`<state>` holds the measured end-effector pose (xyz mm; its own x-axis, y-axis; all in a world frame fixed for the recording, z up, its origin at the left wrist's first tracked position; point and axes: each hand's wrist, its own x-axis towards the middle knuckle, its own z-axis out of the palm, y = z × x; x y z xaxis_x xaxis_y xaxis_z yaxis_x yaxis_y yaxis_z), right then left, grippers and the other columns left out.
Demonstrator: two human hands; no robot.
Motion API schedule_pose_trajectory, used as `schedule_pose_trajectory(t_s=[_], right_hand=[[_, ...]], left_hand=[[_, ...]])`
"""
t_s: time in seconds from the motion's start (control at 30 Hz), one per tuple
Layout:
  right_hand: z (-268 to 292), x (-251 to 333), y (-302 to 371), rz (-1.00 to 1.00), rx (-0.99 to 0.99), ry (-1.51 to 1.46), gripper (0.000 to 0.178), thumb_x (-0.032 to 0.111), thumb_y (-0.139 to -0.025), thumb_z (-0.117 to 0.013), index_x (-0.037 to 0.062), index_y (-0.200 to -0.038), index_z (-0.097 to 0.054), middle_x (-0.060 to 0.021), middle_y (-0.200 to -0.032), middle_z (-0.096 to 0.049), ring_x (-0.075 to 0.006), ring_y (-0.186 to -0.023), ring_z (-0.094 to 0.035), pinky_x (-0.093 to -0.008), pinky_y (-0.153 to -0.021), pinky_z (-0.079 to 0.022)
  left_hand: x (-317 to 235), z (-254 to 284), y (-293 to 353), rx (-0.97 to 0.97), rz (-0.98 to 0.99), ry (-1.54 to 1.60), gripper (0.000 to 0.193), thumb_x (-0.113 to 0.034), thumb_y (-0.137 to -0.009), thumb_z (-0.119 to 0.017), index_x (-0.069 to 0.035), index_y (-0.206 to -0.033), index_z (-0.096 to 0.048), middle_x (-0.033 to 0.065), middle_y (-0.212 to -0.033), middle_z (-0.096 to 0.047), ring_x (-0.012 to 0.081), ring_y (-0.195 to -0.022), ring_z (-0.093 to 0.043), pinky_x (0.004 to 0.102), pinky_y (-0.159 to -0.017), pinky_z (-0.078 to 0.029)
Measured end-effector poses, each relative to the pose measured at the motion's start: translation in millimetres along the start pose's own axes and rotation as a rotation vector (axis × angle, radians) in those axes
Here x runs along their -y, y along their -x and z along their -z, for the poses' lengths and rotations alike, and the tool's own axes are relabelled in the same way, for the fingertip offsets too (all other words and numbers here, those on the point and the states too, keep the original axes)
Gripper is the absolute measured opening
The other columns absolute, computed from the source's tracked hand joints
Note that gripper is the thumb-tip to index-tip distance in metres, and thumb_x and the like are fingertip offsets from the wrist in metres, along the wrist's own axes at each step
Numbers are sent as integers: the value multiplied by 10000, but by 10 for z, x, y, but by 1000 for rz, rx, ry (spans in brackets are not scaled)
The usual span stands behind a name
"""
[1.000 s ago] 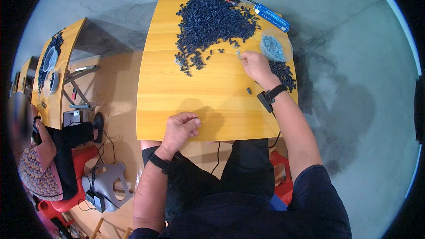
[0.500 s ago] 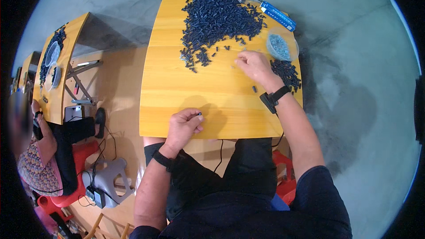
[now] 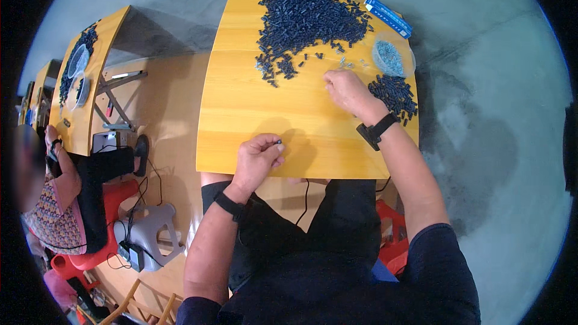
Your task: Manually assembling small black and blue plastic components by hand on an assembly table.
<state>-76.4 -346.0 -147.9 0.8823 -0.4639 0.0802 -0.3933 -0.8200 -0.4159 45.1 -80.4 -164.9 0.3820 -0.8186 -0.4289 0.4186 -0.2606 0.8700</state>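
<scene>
My left hand [image 3: 257, 159] is closed in a pinch near the table's front edge. Between its thumb and forefinger is a small black cylindrical piece [image 3: 278, 142], seen end-on. Farther right my right hand [image 3: 349, 91] rests low over the tabletop, fingers curled together; whatever they hold, if anything, is hidden. Just beyond its fingertips lie a few small silvery pieces [image 3: 343, 64]. A large heap of black cylindrical pieces [image 3: 310, 15] covers the far middle of the table. A smaller pile of black pieces [image 3: 394, 99] lies to the right of my right hand.
A clear plastic tub [image 3: 411, 60] with small silvery-blue pieces stands at the yellow table's [image 3: 235, 108] right edge. Behind it lie a long blue box [image 3: 388, 17] and a black cable with red ends. At left, another person [image 3: 66, 174] sits at a similar table.
My right hand has drawn slightly nearer, and more silvery pieces now show beyond its fingertips. My left hand keeps its pinch on the small black piece. The whole view has shifted a little.
</scene>
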Motion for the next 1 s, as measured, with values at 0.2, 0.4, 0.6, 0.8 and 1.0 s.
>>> schedule_pose_trajectory(t_s=[0.2,0.4,0.6,0.8,1.0], right_hand=[[24,46,19,-66,64,68,42,-9,-752,-520,-42,-749,-546,-270,-797,-574,-460,-816,-571,-480,-749,-477],[159,450,147,-447,-80,-855,92,21,-853,-532,-23,-876,-609,-71,-674,-584,-183,-560,-585,-311,-523,-496],[219,1176,521,-331,-123,-1410,86,26,-883,-572,4,-949,-623,4,-676,-550,-71,-509,-508,-220,-453,-433],[276,1547,794,-240,-214,-1249,75,-12,-868,-621,-3,-940,-642,2,-824,-637,-56,-732,-583,-195,-648,-474],[210,1659,1032,-167,-265,-1248,67,-15,-867,-621,13,-923,-645,9,-834,-636,-42,-723,-569,-190,-632,-462]], left_hand=[[3,-30,89,-71,5,28,132,-49,-899,-616,27,-1007,-623,65,-847,-664,121,-665,-622,235,-605,-509],[-206,-143,211,-86,-21,116,185,-100,-924,-586,19,-1065,-592,105,-931,-672,146,-699,-632,259,-647,-514],[-622,-460,312,-112,-67,319,134,-119,-954,-541,-7,-1021,-571,109,-955,-658,162,-744,-632,268,-669,-505],[-783,-623,540,-44,-65,407,136,-132,-973,-511,-12,-996,-570,79,-908,-637,151,-734,-620,265,-659,-495],[-701,-666,729,-41,-84,427,117,-101,-950,-532,-3,-997,-574,68,-868,-627,131,-688,-603,246,-627,-485]])
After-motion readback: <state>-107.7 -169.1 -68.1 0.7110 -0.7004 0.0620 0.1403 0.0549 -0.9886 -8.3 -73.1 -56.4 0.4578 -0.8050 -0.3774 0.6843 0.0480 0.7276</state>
